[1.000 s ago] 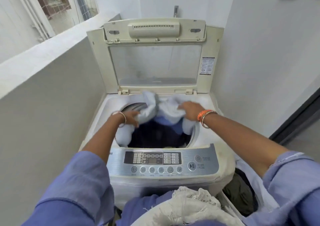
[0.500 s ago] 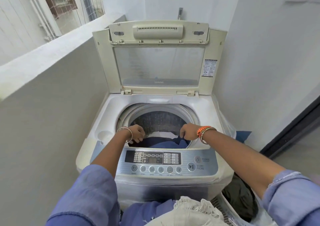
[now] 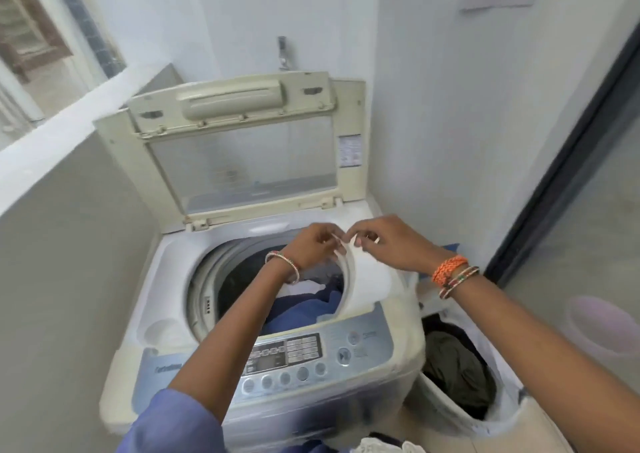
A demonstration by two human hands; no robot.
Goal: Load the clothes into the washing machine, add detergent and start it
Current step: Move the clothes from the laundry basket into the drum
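i'm looking down into the washing machine [image 3: 277,314] with its lid [image 3: 249,154] standing upright against the back wall. the drum already has a load: blue and dark clothes [image 3: 304,308] sit inside the opening, a bit of white showing among them. so the loading step is at least partly done, i judge.

both hands are up over the back rim of the tub, close together. the left hand [image 3: 313,244] has its fingers curled, and the right hand [image 3: 384,241] has its fingertips bent in toward it; they seem to meet at the upper edge of a white piece [image 3: 367,279] that curves down across the right side of the opening. whether that is cloth, or part of the machine's top seen through the wide lens, i cannot tell, and i cannot tell whether either hand is actually pinching anything, the contact is too blurred.

just beside the machine on the right, a white laundry basket [image 3: 446,414] holds a dark olive garment [image 3: 457,366], and more pale fabric [image 3: 384,447] shows at the bottom edge. so i reckon there may be more to load.

no detergent container is in view. the control panel [image 3: 287,352] is untouched, the start button [image 3: 343,355] well apart from both hands. detergent, closing the lid and starting look to be left.
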